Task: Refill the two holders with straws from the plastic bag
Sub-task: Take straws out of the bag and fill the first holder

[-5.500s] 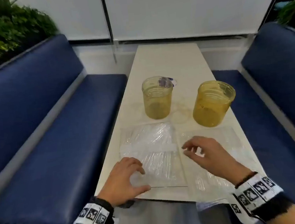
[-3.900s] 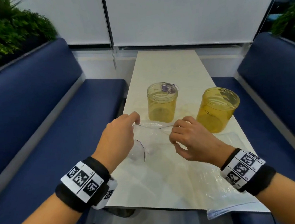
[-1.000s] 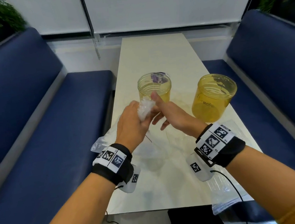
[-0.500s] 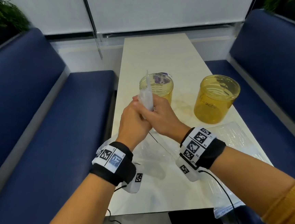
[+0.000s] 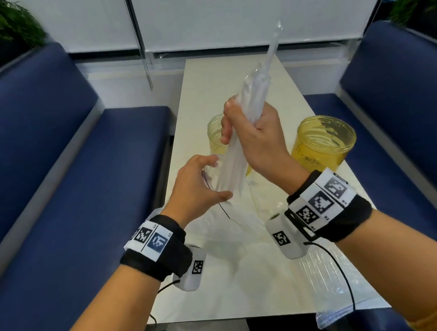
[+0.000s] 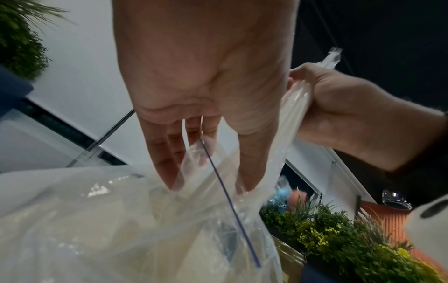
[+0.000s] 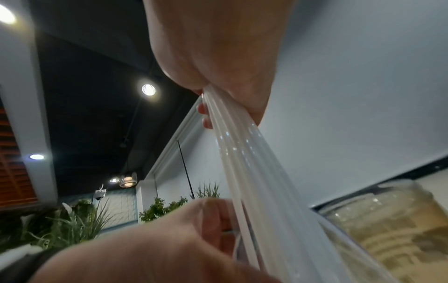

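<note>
Half a second ago our right hand (image 5: 255, 135) gripped the straws (image 5: 245, 126) low; now it lifts them nearly clear of the plastic bag (image 5: 224, 217), whose mouth our left hand (image 5: 197, 187) pinches. Next, the near-left holder (image 5: 216, 136).

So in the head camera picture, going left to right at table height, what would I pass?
Left navy blue bench seat → left hand gripping the clear plastic bag's mouth → amber see-through plastic holder → right navy blue bench seat.
</note>
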Action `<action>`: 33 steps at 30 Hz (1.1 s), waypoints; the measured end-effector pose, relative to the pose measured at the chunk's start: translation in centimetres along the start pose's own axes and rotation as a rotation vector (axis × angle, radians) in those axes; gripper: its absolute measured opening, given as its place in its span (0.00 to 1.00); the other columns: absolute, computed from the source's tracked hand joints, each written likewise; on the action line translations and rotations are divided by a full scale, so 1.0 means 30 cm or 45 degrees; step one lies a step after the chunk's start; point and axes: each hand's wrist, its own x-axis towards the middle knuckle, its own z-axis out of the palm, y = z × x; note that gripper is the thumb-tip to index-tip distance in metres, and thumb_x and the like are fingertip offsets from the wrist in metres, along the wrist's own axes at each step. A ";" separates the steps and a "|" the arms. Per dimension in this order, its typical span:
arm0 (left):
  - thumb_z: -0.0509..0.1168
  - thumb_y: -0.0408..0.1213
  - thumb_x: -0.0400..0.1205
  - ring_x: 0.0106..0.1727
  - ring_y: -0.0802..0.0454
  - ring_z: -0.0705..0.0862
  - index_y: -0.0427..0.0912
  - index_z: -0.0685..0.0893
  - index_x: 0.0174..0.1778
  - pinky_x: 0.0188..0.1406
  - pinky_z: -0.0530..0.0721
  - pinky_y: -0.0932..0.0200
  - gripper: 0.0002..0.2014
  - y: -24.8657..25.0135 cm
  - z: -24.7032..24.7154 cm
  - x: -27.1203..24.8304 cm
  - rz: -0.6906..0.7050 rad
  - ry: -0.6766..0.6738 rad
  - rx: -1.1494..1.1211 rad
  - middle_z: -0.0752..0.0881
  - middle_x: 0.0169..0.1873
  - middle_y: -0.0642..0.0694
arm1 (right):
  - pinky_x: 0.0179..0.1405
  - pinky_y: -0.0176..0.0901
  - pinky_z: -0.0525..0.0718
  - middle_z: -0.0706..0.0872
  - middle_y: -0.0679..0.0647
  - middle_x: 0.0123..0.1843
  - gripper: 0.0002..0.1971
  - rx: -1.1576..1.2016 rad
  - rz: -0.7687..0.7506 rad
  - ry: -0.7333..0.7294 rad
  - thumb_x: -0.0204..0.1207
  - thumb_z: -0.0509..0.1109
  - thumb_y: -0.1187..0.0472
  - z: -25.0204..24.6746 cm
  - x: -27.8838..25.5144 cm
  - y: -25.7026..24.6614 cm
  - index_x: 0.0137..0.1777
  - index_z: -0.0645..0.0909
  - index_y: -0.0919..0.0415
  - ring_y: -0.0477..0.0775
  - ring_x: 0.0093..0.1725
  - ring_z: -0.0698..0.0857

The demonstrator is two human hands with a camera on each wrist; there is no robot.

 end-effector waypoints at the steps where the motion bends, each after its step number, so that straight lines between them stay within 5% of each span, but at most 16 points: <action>1: 0.87 0.42 0.64 0.50 0.55 0.84 0.50 0.80 0.72 0.55 0.86 0.58 0.39 -0.005 -0.003 0.000 0.007 0.006 -0.005 0.83 0.60 0.55 | 0.36 0.49 0.84 0.81 0.60 0.29 0.13 0.021 -0.012 0.004 0.87 0.63 0.58 -0.008 0.005 -0.017 0.39 0.79 0.59 0.56 0.31 0.82; 5: 0.86 0.39 0.66 0.52 0.56 0.82 0.50 0.79 0.74 0.57 0.84 0.60 0.39 -0.031 -0.016 0.000 0.022 0.035 0.010 0.82 0.60 0.56 | 0.39 0.62 0.86 0.80 0.55 0.29 0.11 0.190 -0.040 0.045 0.87 0.64 0.62 -0.067 0.068 -0.102 0.41 0.79 0.58 0.58 0.29 0.80; 12: 0.83 0.34 0.68 0.51 0.57 0.83 0.51 0.80 0.70 0.50 0.83 0.64 0.34 -0.051 -0.024 -0.016 0.027 0.091 0.013 0.83 0.59 0.57 | 0.42 0.63 0.85 0.81 0.50 0.27 0.12 0.203 -0.110 0.301 0.88 0.64 0.61 -0.122 0.291 -0.084 0.41 0.78 0.57 0.55 0.29 0.80; 18: 0.79 0.30 0.69 0.51 0.60 0.80 0.52 0.80 0.71 0.45 0.85 0.62 0.33 -0.054 -0.060 -0.022 0.012 0.136 0.018 0.83 0.60 0.59 | 0.32 0.33 0.80 0.80 0.55 0.31 0.09 -0.045 -0.096 0.355 0.87 0.65 0.59 -0.037 0.428 0.148 0.47 0.78 0.63 0.43 0.28 0.80; 20: 0.78 0.30 0.70 0.51 0.60 0.80 0.52 0.80 0.71 0.47 0.86 0.59 0.33 -0.052 -0.075 -0.017 -0.001 0.151 0.012 0.82 0.60 0.60 | 0.28 0.34 0.81 0.81 0.58 0.34 0.10 -0.087 -0.049 0.317 0.87 0.66 0.59 -0.005 0.451 0.238 0.50 0.78 0.68 0.45 0.29 0.80; 23: 0.77 0.29 0.71 0.51 0.59 0.82 0.52 0.80 0.71 0.48 0.86 0.57 0.32 -0.041 -0.093 -0.003 -0.024 0.169 0.017 0.83 0.60 0.60 | 0.33 0.52 0.85 0.84 0.67 0.41 0.16 -0.204 0.099 0.244 0.86 0.67 0.54 0.033 0.453 0.347 0.55 0.78 0.71 0.55 0.35 0.83; 26: 0.77 0.30 0.72 0.52 0.62 0.81 0.53 0.80 0.71 0.48 0.84 0.61 0.30 -0.030 -0.106 0.009 -0.032 0.183 0.027 0.82 0.60 0.60 | 0.39 0.51 0.86 0.88 0.64 0.46 0.19 -0.356 0.319 0.162 0.84 0.68 0.48 0.041 0.439 0.439 0.55 0.80 0.67 0.60 0.42 0.87; 30: 0.77 0.31 0.74 0.53 0.68 0.80 0.53 0.80 0.71 0.49 0.84 0.63 0.30 -0.017 -0.116 0.024 -0.036 0.197 0.025 0.82 0.60 0.60 | 0.35 0.42 0.77 0.82 0.52 0.37 0.18 -0.524 0.519 0.029 0.75 0.79 0.47 0.018 0.423 0.501 0.39 0.79 0.60 0.55 0.39 0.81; 31: 0.77 0.31 0.74 0.53 0.69 0.80 0.53 0.80 0.71 0.48 0.83 0.65 0.30 -0.015 -0.115 0.029 -0.034 0.197 0.023 0.82 0.60 0.61 | 0.35 0.38 0.77 0.83 0.51 0.39 0.17 -0.502 0.551 0.037 0.72 0.82 0.48 0.009 0.420 0.500 0.42 0.81 0.60 0.55 0.41 0.82; 33: 0.77 0.31 0.74 0.52 0.69 0.80 0.53 0.80 0.71 0.46 0.81 0.69 0.29 -0.011 -0.113 0.035 -0.023 0.198 0.016 0.83 0.60 0.61 | 0.46 0.36 0.81 0.87 0.55 0.55 0.29 -0.465 0.585 0.049 0.68 0.85 0.50 -0.007 0.420 0.495 0.65 0.82 0.64 0.55 0.54 0.85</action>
